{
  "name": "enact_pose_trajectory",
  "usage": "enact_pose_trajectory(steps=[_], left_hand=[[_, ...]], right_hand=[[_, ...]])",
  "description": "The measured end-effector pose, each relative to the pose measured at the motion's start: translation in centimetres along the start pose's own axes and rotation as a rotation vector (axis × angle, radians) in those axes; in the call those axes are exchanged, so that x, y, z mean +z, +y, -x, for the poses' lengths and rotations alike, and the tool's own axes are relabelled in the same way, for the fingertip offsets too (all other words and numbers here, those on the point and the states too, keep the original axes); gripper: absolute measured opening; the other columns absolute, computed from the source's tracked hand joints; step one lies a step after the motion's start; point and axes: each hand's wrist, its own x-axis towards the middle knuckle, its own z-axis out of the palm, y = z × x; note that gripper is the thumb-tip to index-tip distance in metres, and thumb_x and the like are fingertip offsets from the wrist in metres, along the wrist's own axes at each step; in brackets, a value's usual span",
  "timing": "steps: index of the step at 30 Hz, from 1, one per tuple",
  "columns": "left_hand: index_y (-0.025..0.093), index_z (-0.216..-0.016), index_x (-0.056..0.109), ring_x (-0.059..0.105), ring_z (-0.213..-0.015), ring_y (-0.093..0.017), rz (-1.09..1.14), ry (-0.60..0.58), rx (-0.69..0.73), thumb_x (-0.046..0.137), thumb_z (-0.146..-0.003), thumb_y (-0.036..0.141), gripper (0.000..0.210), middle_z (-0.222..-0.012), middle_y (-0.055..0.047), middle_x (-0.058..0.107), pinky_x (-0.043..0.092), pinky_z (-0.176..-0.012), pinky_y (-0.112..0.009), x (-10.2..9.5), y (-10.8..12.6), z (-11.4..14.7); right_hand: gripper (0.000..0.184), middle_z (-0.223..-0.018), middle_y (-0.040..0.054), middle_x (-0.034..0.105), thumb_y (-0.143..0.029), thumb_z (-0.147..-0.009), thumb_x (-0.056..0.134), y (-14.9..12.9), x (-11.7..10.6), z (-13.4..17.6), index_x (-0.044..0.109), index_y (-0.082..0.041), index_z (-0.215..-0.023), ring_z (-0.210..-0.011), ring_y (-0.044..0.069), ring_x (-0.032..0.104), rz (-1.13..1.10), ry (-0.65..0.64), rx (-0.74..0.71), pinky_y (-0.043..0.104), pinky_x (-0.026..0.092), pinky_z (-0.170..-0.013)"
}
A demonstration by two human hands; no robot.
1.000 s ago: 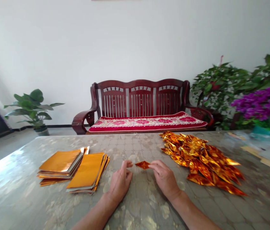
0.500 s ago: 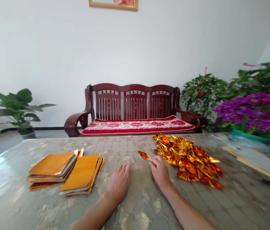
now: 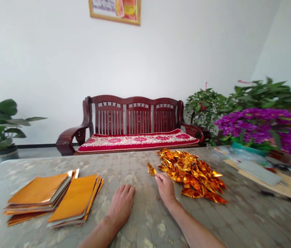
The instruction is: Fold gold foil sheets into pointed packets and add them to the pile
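Between the thumb and fingers of my right hand (image 3: 166,188) is a folded gold foil paper ingot (image 3: 151,169), held by one end with its other tip pointing up. Just right of that hand lies a heap of shiny folded paper ingots (image 3: 194,174). My left hand (image 3: 122,202) rests palm down on the table, fingers lying flat and holding nothing. To its left are two stacks of gold paper sheets, a nearer stack (image 3: 74,199) and a farther-left stack (image 3: 38,190), their edges uneven.
A patterned cover lies over the table (image 3: 140,224). At the right are a purple-flowered plant (image 3: 261,125), clear plastic, a grey flat sheet (image 3: 260,172) and a dark pen-like item. Behind the table stands a wooden bench (image 3: 137,115) with a red floral cushion; a potted plant (image 3: 4,125) is at left.
The view has turned slightly right and up, so everything sits farther left and lower. The held ingot has tipped more upright in my right hand. My left hand stays on the table.
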Motion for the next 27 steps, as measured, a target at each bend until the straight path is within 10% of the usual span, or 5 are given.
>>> enact_pose_trajectory(steps=[8, 16, 27], left_hand=[[0.021, -0.108, 0.062, 0.055, -0.109, -0.021, 0.025, 0.005, -0.019, 0.036, -0.093, 0.009, 0.033, -0.110, -0.005, 0.063, 0.042, -0.098, -0.035, 0.2, -0.2, 0.0], [0.022, -0.109, 0.063, 0.055, -0.110, -0.021, 0.045, 0.008, -0.016, 0.034, -0.094, 0.011, 0.034, -0.113, -0.006, 0.063, 0.042, -0.099, -0.035, 0.3, -0.5, 0.0], [0.023, -0.110, 0.062, 0.056, -0.109, -0.021, 0.082, 0.030, -0.011, 0.037, -0.094, 0.012, 0.032, -0.113, -0.005, 0.064, 0.042, -0.098, -0.034, 0.8, -0.8, 0.0]], right_hand=[[0.028, -0.093, 0.0090, 0.073, -0.027, -0.087, 0.053, 0.9, -2.7, -3.7, 0.077, -0.019, -0.097, -0.088, 0.021, 0.068, 0.104, 0.041, 0.051, 0.035, 0.053, -0.082], [0.037, -0.105, 0.0104, 0.072, -0.036, -0.087, 0.049, 4.8, -10.6, -8.9, 0.076, -0.019, -0.106, -0.091, 0.023, 0.065, 0.328, 0.161, 0.185, 0.035, 0.049, -0.083], [0.037, -0.110, 0.0121, 0.067, -0.033, -0.091, 0.046, 10.9, -20.1, -7.1, 0.077, -0.019, -0.105, -0.087, 0.023, 0.062, 0.711, 0.164, 0.399, 0.032, 0.046, -0.073]])
